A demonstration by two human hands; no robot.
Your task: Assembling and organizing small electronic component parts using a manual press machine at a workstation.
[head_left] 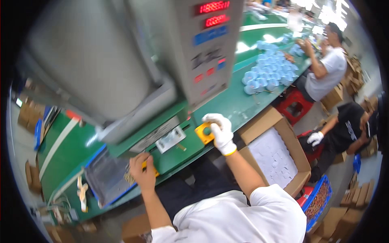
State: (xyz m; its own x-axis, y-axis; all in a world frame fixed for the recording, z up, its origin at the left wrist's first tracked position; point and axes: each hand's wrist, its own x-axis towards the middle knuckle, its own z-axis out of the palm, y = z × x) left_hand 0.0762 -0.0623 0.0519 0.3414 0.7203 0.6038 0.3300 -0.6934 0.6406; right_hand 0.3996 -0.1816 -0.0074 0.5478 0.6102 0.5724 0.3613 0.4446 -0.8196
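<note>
My left hand [142, 171] is bare and lies over a yellow block [156, 171] at the table's front edge, hiding most of it. Its fingers are slightly bent, with the thumb apart from them. My right hand [221, 131], in a white glove, is beside a yellow square box [202, 134] with a green round centre, resembling a push-button. Thumb and fingers stand apart at its edge; firm contact cannot be made out. Between the hands, a metal fixture plate [170, 139] sits on the green base of a large grey machine [93, 60]. A small brass-coloured piece [181, 148] lies beside the plate.
A blue-rimmed tray [111, 178] holds small metal parts at left. Many light blue cups [269, 69] cover the far right table. A carton [298, 184] with white pieces stands by my right arm, near a blue crate [328, 202]. Two people [326, 77] sit at right.
</note>
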